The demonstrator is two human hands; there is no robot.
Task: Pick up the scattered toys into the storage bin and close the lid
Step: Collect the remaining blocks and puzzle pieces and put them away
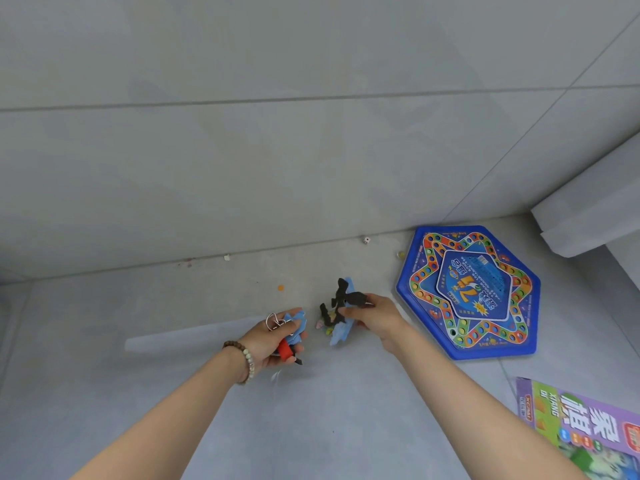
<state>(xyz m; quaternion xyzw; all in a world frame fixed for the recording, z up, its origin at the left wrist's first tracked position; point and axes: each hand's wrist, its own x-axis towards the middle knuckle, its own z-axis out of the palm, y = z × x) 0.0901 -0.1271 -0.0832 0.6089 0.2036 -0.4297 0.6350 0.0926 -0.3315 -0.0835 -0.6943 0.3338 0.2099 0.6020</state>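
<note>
My left hand (pixel 277 341), with a bead bracelet at the wrist, holds a bundle of small toys: a metal ring puzzle (pixel 273 320), a blue piece (pixel 300 322) and a red piece (pixel 285 351). My right hand (pixel 375 317) grips a black toy figure (pixel 341 299) and a blue piece (pixel 341 332) just above the grey floor. A white die (pixel 366 240), a small white bit (pixel 227 257), an orange bead (pixel 281 288) and a yellowish marble (pixel 401 253) lie scattered near the wall. No storage bin is in view.
A blue hexagonal game board (pixel 519 341) lies flat to the right of my right hand. A purple and green game box (pixel 588 427) sits at the lower right corner. A white piece of furniture (pixel 588 209) juts in at the right. The tiled wall rises behind.
</note>
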